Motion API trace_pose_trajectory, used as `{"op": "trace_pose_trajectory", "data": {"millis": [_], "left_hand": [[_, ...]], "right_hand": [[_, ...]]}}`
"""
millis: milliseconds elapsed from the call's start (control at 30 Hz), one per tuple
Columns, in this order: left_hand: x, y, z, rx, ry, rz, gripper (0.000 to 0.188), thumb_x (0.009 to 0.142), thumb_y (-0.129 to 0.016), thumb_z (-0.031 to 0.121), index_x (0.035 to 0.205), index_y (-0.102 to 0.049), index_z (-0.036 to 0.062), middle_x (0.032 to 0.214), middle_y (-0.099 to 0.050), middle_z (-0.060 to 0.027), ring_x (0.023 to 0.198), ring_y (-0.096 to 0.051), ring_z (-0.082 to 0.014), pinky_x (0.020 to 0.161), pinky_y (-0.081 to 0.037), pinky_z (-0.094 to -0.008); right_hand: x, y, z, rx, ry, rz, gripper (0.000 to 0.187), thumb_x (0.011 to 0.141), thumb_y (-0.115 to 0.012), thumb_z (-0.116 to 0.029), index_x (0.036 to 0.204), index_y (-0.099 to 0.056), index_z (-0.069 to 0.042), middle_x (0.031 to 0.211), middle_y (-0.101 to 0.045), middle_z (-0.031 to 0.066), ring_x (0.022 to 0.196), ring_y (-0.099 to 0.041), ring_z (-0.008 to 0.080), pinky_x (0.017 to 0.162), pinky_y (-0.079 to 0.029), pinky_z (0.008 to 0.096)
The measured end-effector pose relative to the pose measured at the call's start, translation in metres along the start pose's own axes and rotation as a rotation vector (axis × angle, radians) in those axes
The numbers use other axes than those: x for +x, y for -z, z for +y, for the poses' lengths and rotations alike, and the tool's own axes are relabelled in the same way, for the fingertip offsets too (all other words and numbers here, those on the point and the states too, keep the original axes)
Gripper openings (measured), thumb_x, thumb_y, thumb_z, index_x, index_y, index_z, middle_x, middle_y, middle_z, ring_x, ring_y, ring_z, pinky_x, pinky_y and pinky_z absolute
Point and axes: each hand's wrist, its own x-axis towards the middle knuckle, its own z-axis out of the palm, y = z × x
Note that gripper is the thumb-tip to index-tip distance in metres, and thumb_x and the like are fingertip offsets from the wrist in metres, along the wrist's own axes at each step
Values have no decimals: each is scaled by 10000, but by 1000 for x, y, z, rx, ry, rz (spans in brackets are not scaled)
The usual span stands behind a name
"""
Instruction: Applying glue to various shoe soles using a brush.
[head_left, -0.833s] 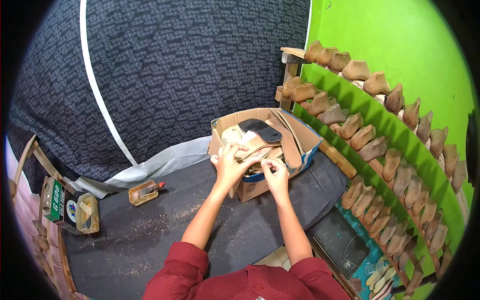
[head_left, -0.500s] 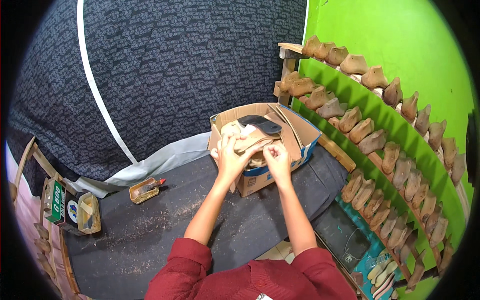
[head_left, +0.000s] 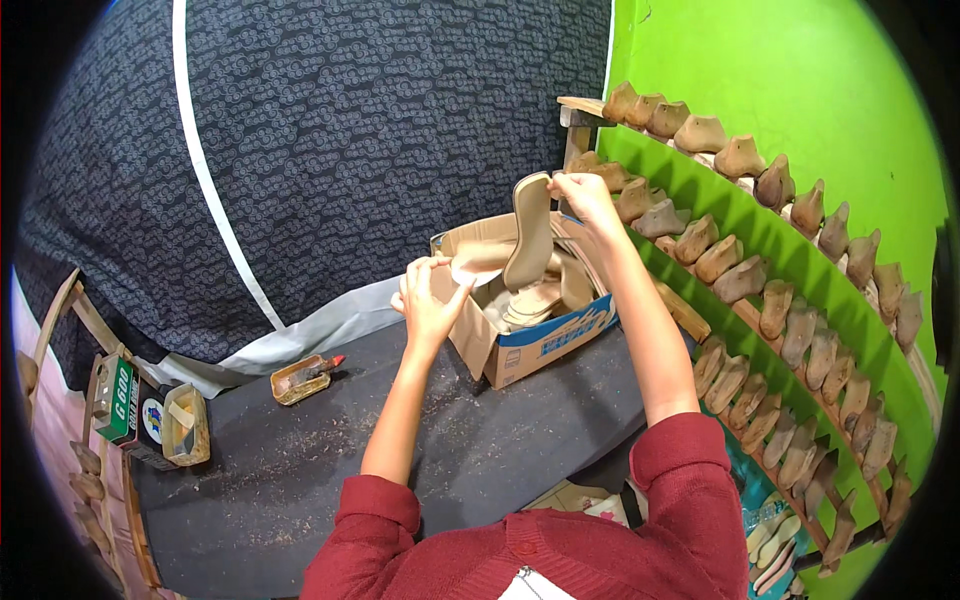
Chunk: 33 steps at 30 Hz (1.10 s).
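Note:
A tan insole [head_left: 531, 228] stands nearly upright above the cardboard box, pinched at its upper end by my right hand [head_left: 588, 200]. My left hand [head_left: 430, 310] is at the left side of the cardboard box [head_left: 540, 350], thumb and fingers spread apart against its edge. A second tan insole [head_left: 485, 256] lies across the left part of the box, close to my left fingertips. Inside the box are several more pale insoles [head_left: 533, 300], partly hidden by the raised one. The box has a blue printed band along its front rim.
A dark cloth covers the table [head_left: 300, 500], scattered with shavings. Left of the box lies a small tray [head_left: 298, 381] with a red-tipped tool. A container [head_left: 185, 425] stands at the far left. Wooden shoe lasts [head_left: 722, 260] line the racks at right.
My right hand has risen out of the box, up and to the right, lifting an insole. My left hand has shifted to the box's left edge. The dark piece is no longer visible.

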Motion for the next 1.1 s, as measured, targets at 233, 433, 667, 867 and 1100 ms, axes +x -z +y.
{"op": "trace_pose_trajectory", "data": {"millis": [233,433,667,867,1100], "left_hand": [[-13,-7,-2,-232,43,-68,361,718,-638,291,999,-509,104,995,-524,-41,931,-501,-200,798,-336,-360],[-21,-6,-6,-1362,754,-539,497,820,-501,361,1127,-413,-20,1088,-493,-165,1007,-489,-252,858,-404,-331],[-43,-9,22,-2226,1412,-762,728,827,-373,412,1258,-121,-119,1293,-182,-334,1203,-218,-472,980,-240,-538],[-63,-3,39,-2234,1294,-506,774,809,-355,503,1251,-159,-102,1267,-265,-274,1175,-290,-406,972,-258,-528],[-104,45,47,-2193,994,-439,730,809,-302,582,1168,-391,-47,1152,-462,-229,1024,-471,-354,952,-305,-500]], "right_hand": [[-30,19,-26,212,72,-70,207,749,-561,-190,763,-651,-4,721,-604,5,683,-500,72,648,-396,218],[-55,36,-32,381,1,-151,130,771,-569,-195,788,-612,-74,763,-571,-16,683,-494,56,658,-401,199],[-93,63,-31,739,66,-356,96,806,-538,-124,817,-571,-35,764,-526,-31,699,-483,49,677,-436,222],[-136,101,0,715,336,-279,163,736,-527,-162,687,-514,-8,805,-441,24,724,-435,96,650,-366,215],[-191,103,67,741,212,-343,184,666,-539,-185,663,-526,-1,773,-454,43,697,-443,116,664,-358,212]]}}
